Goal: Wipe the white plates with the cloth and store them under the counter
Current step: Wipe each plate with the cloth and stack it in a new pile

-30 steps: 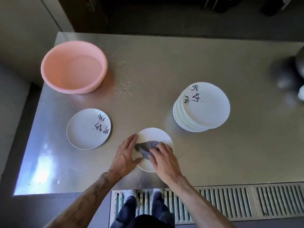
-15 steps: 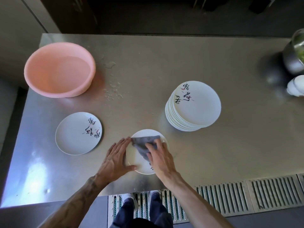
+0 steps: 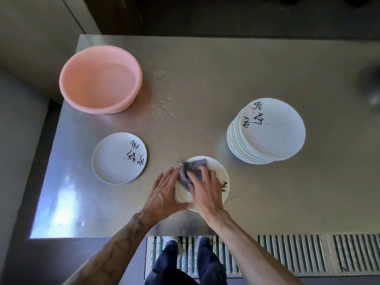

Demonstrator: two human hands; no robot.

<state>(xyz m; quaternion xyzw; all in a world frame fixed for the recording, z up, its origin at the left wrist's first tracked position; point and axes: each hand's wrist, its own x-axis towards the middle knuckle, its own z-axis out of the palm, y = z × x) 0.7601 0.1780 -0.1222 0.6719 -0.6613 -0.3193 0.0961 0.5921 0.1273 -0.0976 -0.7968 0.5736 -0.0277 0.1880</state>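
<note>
On steel counter (image 3: pixel 205 89), flat left hand (image 3: pixel 162 194) steadies plate (image 3: pixel 221 174); flat right hand (image 3: pixel 205 192) presses cloth (image 3: pixel 193 166).

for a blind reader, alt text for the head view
A right hand presses a grey cloth onto a round white plate steadied by the left hand on a steel counter; a plate stack stands right, a single plate and pink plastic basin left.

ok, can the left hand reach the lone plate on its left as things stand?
Probably yes: the left hand lies flat against the plate being wiped, holding nothing, and only bare counter separates it from the lone plate.
</note>
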